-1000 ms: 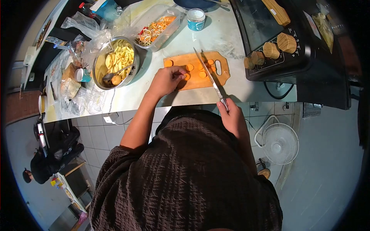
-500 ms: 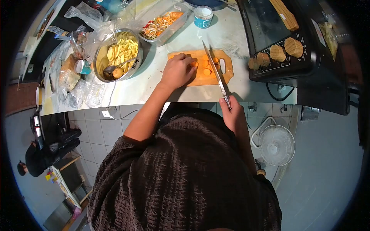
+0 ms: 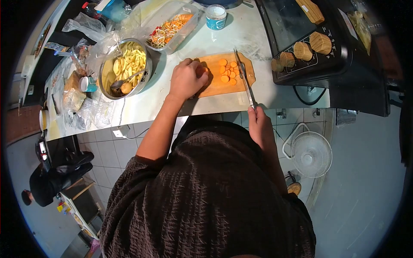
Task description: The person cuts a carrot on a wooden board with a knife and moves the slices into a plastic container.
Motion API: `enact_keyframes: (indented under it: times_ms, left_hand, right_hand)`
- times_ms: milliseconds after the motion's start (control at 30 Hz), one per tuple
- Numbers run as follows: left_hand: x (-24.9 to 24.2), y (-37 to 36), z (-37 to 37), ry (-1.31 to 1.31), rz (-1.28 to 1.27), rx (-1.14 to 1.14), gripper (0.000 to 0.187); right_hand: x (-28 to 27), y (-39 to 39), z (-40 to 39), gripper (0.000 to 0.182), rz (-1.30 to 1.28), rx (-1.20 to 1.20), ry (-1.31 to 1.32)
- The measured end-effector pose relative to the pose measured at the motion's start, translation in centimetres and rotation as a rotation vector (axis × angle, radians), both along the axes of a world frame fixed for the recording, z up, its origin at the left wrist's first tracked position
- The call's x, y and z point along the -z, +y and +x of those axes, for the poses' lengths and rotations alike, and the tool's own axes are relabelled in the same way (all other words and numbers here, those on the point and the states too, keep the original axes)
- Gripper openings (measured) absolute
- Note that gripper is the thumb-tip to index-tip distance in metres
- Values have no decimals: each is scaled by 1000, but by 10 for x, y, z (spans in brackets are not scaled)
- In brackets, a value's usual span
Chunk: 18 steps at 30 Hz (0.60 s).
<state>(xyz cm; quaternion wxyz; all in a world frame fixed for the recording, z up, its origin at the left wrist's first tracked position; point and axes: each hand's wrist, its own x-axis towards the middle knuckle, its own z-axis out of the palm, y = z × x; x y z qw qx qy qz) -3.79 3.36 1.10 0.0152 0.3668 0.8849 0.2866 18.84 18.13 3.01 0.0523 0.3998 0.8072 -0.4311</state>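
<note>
My left hand (image 3: 188, 78) is curled at the left end of a wooden cutting board (image 3: 215, 90). A bit of orange carrot (image 3: 205, 69) shows at its fingertips; the rest is hidden by the hand. Round carrot slices (image 3: 228, 72) lie in a loose group on the middle of the board. My right hand (image 3: 259, 123), at the counter's front edge, is closed around the handle of a kitchen knife (image 3: 246, 81). The blade points away from me over the right part of the board, to the right of the slices.
A metal pot (image 3: 147, 75) with yellow cut pieces and a spoon stands left. Behind are a plastic container (image 3: 186, 32) of shredded vegetables and a small tub (image 3: 216, 18). A black oven (image 3: 309, 56) stands right, a fan (image 3: 311, 155) below. Another person (image 3: 53, 178) is far left.
My left hand has moved left along the board, away from the slices. The knife has shifted from over the slices to their right side. The whole view has shifted slightly.
</note>
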Motion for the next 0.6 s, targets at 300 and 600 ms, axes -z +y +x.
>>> enact_keyframes:
  times_ms: [300,600]
  left_hand:
    - [-11,-31,5,-106,144,-162,27]
    - [-7,-59,11,-149,189,-266,26]
  right_hand:
    - [17,-23,-22,37,1,-173,77]
    - [23,-35,-33,37,29,-284,123]
